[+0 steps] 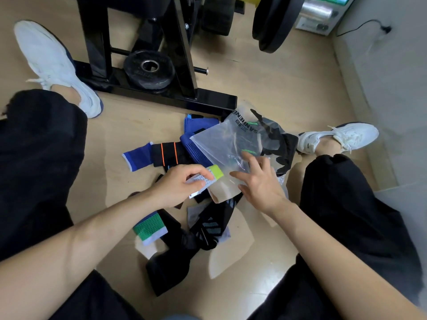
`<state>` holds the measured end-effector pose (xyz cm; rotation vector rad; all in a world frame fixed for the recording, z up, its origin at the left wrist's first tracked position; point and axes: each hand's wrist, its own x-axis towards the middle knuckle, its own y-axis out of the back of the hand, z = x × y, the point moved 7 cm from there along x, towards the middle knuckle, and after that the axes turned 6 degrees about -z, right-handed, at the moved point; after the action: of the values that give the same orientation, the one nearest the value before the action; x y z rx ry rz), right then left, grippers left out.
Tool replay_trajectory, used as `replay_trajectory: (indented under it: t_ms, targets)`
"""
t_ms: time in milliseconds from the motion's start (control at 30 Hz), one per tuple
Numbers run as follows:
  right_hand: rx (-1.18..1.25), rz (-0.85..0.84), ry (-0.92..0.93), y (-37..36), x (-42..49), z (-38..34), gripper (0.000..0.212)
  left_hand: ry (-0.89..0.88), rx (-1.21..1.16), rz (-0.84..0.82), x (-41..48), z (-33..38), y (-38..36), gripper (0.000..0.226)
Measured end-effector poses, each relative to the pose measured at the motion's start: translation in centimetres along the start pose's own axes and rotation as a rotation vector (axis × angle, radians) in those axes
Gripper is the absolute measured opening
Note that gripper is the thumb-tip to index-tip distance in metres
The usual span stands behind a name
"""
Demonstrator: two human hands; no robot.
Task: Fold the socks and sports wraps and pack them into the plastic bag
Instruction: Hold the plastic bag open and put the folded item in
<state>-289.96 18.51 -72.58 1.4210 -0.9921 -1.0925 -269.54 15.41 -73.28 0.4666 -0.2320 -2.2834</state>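
A clear plastic bag (227,144) with dark print lies on the floor between my legs, partly over blue wraps (198,125) and a black garment (285,146). My left hand (182,183) grips a folded grey sock with a yellow-green cuff (213,174) at the bag's near edge. My right hand (258,181) rests with spread fingers on the bag. A black wrap with orange stripes (167,154), a blue sock (138,157), a green-and-white sock (150,228) and black patterned socks (209,227) lie around them.
I sit on a light wooden floor with legs apart, in black trousers and white shoes (55,63) (337,137). A black weight rack (147,65) with plates stands straight ahead. A grey wall runs along the right.
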Motion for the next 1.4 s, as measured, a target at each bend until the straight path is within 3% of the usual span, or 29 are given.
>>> replay_trajectory:
  t_ms: [67, 167, 300, 467, 633, 733, 867, 1100, 1233, 1400]
  targets:
    - [-0.021, -0.095, -0.022, -0.8, 1.4, 0.8, 0.046, -0.002, 0.015, 0.039, 0.1, 0.0, 0.5, 0.024]
    - [0.132, -0.146, -0.039, -0.9, 3.4, 1.9, 0.049, 0.005, 0.016, 0.112, 0.3, -0.5, 1.1, 0.023]
    - [0.4, -0.051, -0.105, 1.8, 5.8, 3.6, 0.051, -0.093, 0.036, 0.242, 0.8, 0.5, 2.0, 0.028]
    - [0.485, 0.021, -0.127, 6.7, 8.5, 5.8, 0.058, -0.191, 0.208, 0.334, 2.9, 2.9, 2.6, 0.037]
    - [0.505, 0.086, -0.134, 10.6, 10.3, 7.6, 0.055, -0.348, 0.419, 0.236, 6.0, 5.1, 0.4, 0.042]
    - [0.513, 0.096, -0.153, 11.7, 10.0, 8.4, 0.055, -0.263, 0.596, 0.147, 8.5, 3.6, -1.0, 0.045]
    - [0.497, 0.088, -0.15, 12.2, 9.0, 9.0, 0.056, -0.077, 0.779, 0.158, 11.2, 1.9, 0.6, 0.049]
    - [0.601, 0.188, -0.247, 12.7, 6.5, 10.9, 0.057, 0.017, 0.679, 0.359, 14.3, 4.0, 5.5, 0.051]
    - [0.686, 0.14, -0.206, 11.1, 5.5, 10.7, 0.057, -0.142, 0.501, 0.438, 10.8, 4.9, 4.2, 0.043]
    - [0.828, 0.181, -0.175, 10.1, 4.9, 10.6, 0.05, -0.385, 0.408, 0.377, 6.5, 5.7, 0.0, 0.037]
